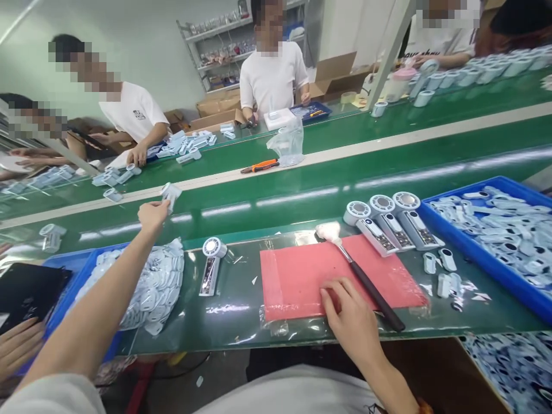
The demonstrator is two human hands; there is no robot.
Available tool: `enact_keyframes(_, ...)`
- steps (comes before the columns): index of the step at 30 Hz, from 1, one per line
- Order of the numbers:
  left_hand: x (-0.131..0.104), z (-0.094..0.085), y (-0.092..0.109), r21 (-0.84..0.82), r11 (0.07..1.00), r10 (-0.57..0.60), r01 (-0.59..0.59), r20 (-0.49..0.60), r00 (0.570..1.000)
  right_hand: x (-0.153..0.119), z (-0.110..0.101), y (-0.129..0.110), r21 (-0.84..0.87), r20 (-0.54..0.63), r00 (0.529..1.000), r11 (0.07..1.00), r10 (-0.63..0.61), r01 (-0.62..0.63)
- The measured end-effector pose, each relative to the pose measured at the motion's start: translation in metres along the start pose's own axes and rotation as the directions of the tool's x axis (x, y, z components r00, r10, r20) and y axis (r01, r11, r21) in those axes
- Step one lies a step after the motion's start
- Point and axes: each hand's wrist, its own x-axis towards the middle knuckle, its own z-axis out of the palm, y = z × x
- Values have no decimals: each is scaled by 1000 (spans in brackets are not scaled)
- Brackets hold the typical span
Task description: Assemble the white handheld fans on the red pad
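At ten o'clock my left hand (154, 214) pinches a pale-blue plastic handled housing (173, 192) near the glossy green belt (215, 192); a slack fingertip grip could drop it. My loosely curled, apparently empty right hand (351, 313), five o'clock, might nudge the long black-handled tool (373, 293).

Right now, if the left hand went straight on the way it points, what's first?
Past the light-blue piece it holds, the left hand would probably meet the long pale strip first. Depth is unclear, so it may pass above; more light-blue parts lie beyond.
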Motion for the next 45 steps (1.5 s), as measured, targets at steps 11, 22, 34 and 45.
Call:
enact_keyframes(11,-246,50,117,-249,854,464,-457,-35,885,36,20,-78,497,211,975,850,75,-173)
enact_keyframes(22,-203,104,127,-329,495,869,-804,198,454,39,-23,-19,84,110,993,996,-33,24)
enact_keyframes(34,-197,137,124,-459,592,799,-663,443,407,124,-221,144,-164,-463,866,941,192,-296)
enact_keyframes(45,-233,102,155,-474,575,809,-666,209,550,93,-193,98,-14,-520,841,984,146,-179)
